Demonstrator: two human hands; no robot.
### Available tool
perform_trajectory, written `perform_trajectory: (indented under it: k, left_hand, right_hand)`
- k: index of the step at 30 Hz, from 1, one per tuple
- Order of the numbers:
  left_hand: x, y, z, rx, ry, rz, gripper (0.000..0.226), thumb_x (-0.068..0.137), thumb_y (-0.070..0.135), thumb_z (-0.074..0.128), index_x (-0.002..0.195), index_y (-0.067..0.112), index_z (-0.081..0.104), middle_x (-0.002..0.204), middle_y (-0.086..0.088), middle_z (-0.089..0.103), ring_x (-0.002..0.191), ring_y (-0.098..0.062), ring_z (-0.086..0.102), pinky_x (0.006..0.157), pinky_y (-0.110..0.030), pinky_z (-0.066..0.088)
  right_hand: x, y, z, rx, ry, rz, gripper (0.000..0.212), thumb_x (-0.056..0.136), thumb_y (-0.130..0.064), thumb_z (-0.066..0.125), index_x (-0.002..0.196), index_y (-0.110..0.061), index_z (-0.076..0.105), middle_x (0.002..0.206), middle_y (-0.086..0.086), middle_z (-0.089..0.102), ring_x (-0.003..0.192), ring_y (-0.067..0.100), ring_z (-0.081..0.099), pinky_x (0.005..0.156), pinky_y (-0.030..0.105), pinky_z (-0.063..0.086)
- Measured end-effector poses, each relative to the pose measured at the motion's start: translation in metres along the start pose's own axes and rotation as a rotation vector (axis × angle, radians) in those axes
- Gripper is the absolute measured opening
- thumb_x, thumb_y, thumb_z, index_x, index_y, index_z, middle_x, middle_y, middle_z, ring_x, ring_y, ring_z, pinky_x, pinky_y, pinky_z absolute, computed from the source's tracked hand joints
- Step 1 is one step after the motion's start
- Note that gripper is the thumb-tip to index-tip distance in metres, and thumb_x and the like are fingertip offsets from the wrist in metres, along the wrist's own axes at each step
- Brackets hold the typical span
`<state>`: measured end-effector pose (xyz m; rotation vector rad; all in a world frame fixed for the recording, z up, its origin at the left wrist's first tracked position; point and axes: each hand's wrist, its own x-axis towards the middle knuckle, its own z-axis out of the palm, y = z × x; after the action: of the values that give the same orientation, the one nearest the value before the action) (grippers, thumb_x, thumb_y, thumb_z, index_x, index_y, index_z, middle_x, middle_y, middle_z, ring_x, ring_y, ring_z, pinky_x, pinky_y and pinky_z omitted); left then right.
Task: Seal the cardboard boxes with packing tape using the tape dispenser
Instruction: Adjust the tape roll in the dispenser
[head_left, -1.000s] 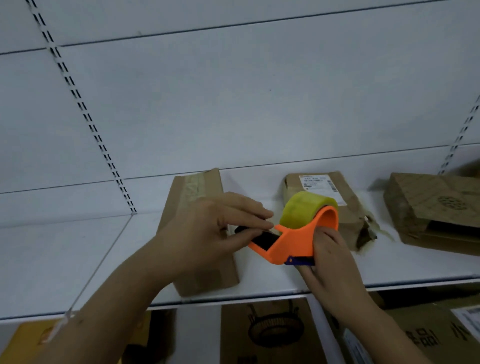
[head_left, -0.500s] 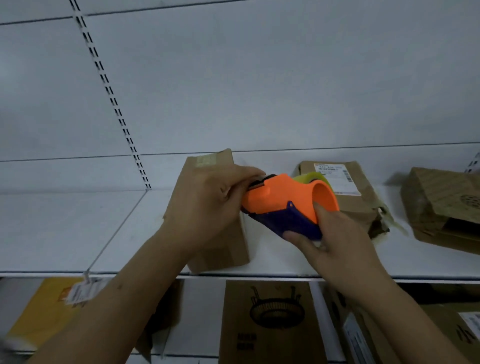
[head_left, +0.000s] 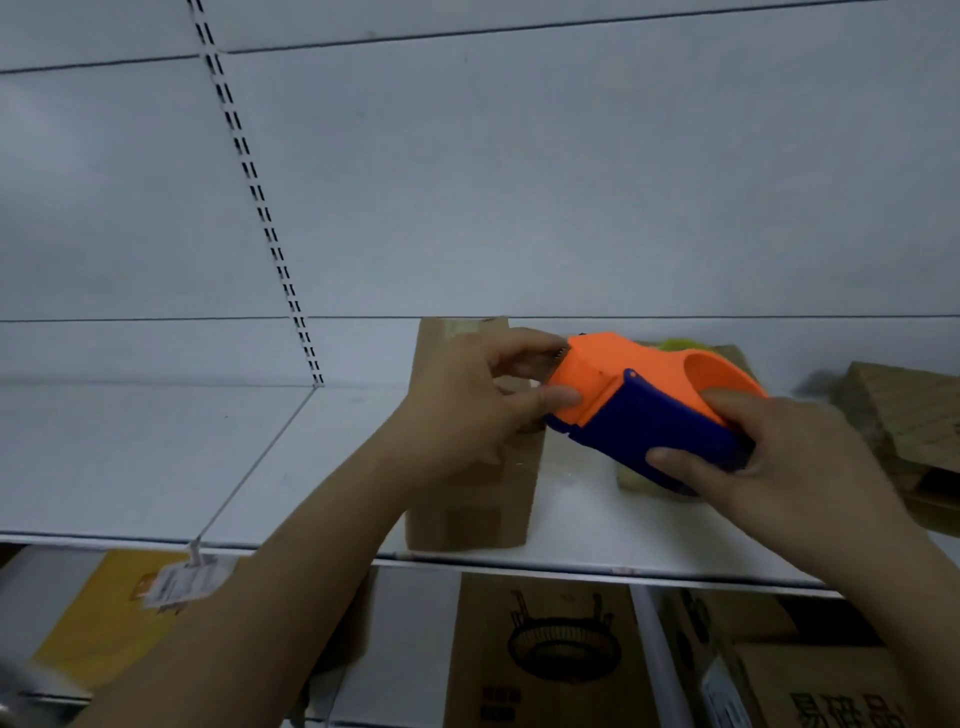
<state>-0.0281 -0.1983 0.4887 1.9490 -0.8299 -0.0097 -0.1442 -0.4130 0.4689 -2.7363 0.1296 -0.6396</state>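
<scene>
An orange and blue tape dispenser (head_left: 628, 400) with a yellow-green tape roll is held above the white shelf (head_left: 156, 452). My right hand (head_left: 769, 462) grips its blue handle from the right. My left hand (head_left: 472, 410) pinches at the dispenser's front end by the cutter, thumb and fingers curled there. Under my left hand a tall narrow cardboard box (head_left: 478, 499) lies on the shelf, partly hidden. A second cardboard box (head_left: 636, 475) sits behind the dispenser, mostly covered by it.
A third brown box (head_left: 893, 415) lies at the shelf's right end. Below the shelf stand printed cartons (head_left: 545, 654) and a yellow package (head_left: 104, 613). A price tag (head_left: 182, 579) hangs from the shelf edge. The shelf's back wall rises behind.
The dispenser has been turned over so its blue handle faces me, and the roll is nearly hidden. Both hands stayed on it; the view shifted left and closer.
</scene>
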Motion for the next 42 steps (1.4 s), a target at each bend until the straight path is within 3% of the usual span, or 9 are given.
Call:
perform_trajectory:
  k: [7,10,13,16,22,24,30,37,42]
  left_hand:
    - [0.02,-0.008,0.009,-0.019,0.046,0.016,0.054,0.073,0.029,0.086,0.12,0.018,0.064,0.111,0.005,0.069,0.105,-0.009,0.066,0.091,-0.028,0.057]
    - [0.024,-0.002,-0.001,-0.14,0.185,0.052,0.046,0.068,0.018,0.09,0.106,0.027,0.065,0.105,0.005,0.07,0.103,-0.011,0.066,0.091,-0.029,0.055]
    - [0.027,0.009,-0.022,-0.191,0.35,0.142,0.047,0.068,0.015,0.09,0.107,0.023,0.066,0.105,0.003,0.071,0.1,-0.012,0.067,0.09,-0.033,0.056]
    - [0.028,0.011,-0.041,-0.275,0.49,0.136,0.046,0.076,0.019,0.084,0.117,0.013,0.064,0.112,-0.006,0.071,0.102,-0.018,0.069,0.083,-0.038,0.06]
    - [0.032,-0.005,-0.041,-0.429,0.651,-0.002,0.048,0.085,0.015,0.078,0.127,0.005,0.058,0.114,-0.003,0.07,0.098,-0.014,0.072,0.075,-0.028,0.06]
    - [0.036,-0.004,-0.046,-0.402,0.639,0.018,0.044,0.083,0.015,0.079,0.123,0.009,0.06,0.114,-0.003,0.07,0.099,-0.015,0.072,0.078,-0.032,0.061]
    - [0.038,-0.007,-0.052,-0.367,0.524,0.014,0.047,0.082,0.016,0.08,0.124,0.008,0.059,0.118,-0.005,0.069,0.104,-0.019,0.07,0.085,-0.043,0.06]
    - [0.043,0.003,-0.067,-0.399,0.431,-0.051,0.048,0.085,0.017,0.076,0.128,0.006,0.057,0.12,-0.007,0.069,0.1,-0.018,0.072,0.081,-0.036,0.061]
    - [0.051,0.022,-0.079,-0.299,0.277,-0.058,0.041,0.083,0.014,0.078,0.12,0.004,0.063,0.111,-0.008,0.071,0.093,-0.018,0.073,0.08,-0.035,0.06]
  right_hand:
    - [0.012,-0.008,-0.008,-0.094,0.083,-0.003,0.055,0.073,-0.068,0.052,0.107,-0.027,0.064,0.078,-0.003,0.066,0.076,0.02,0.057,0.062,0.032,0.044]
    - [0.024,-0.015,-0.006,-0.111,0.311,-0.097,0.046,0.081,-0.059,0.06,0.101,-0.019,0.067,0.076,0.004,0.065,0.075,0.027,0.055,0.066,0.03,0.034]
    - [0.023,-0.03,0.0,0.124,0.646,-0.073,0.04,0.085,-0.038,0.066,0.116,-0.013,0.063,0.115,0.008,0.06,0.103,0.024,0.053,0.086,0.032,0.039]
    - [0.007,-0.052,0.021,0.369,0.819,0.007,0.031,0.09,-0.022,0.067,0.118,-0.01,0.059,0.118,0.002,0.049,0.105,0.018,0.051,0.087,0.028,0.044]
    - [0.026,-0.056,0.087,0.824,0.031,0.295,0.052,0.086,-0.054,0.062,0.13,-0.029,0.051,0.124,-0.013,0.057,0.104,0.003,0.058,0.083,0.02,0.049]
    - [0.033,-0.05,0.097,0.966,-0.113,0.335,0.04,0.086,-0.05,0.065,0.119,-0.027,0.061,0.112,-0.009,0.067,0.096,0.007,0.065,0.087,0.033,0.056]
    - [0.034,-0.043,0.1,1.189,-0.083,0.283,0.015,0.086,-0.021,0.07,0.085,-0.006,0.066,0.069,0.005,0.065,0.066,0.016,0.06,0.076,0.032,0.055]
    - [0.047,-0.025,0.111,1.693,-0.393,0.541,0.016,0.081,-0.027,0.07,0.086,-0.014,0.062,0.077,0.002,0.06,0.068,0.01,0.058,0.068,0.023,0.054]
    - [0.058,-0.015,0.093,0.975,-0.19,0.442,0.05,0.082,-0.051,0.069,0.125,-0.029,0.058,0.115,-0.007,0.063,0.098,0.011,0.061,0.077,0.028,0.051]
